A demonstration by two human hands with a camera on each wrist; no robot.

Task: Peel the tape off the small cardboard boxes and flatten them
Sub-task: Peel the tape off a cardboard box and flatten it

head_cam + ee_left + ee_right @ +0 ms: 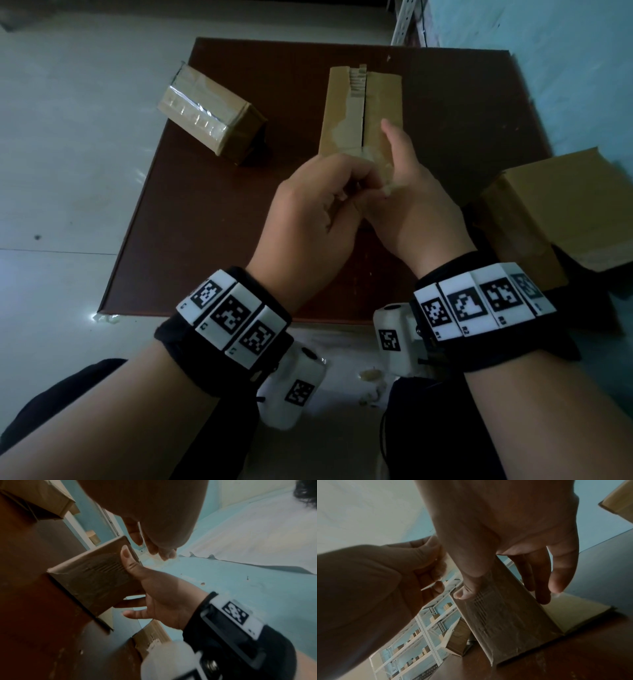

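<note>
A long cardboard box (346, 102) stands in the middle of the brown table (205, 222), its top seam split open and tape residue on its flaps. My right hand (394, 161) grips the box's near end; in the right wrist view its thumb (465, 592) presses the end face (505, 622) and the fingers (539, 582) wrap the side. My left hand (342, 192) is curled just left of it and pinches a crumpled strip of clear tape (388, 183), seen as a thin strip (429, 586) between its fingertips. A second box (209, 113), sealed with shiny tape, lies at the table's far left.
A larger cardboard box (561, 209) sits off the table's right edge, close to my right wrist. Scraps of peeled tape (370, 375) lie on the floor between my arms. Metal shelving (423, 635) with small boxes stands beyond the table.
</note>
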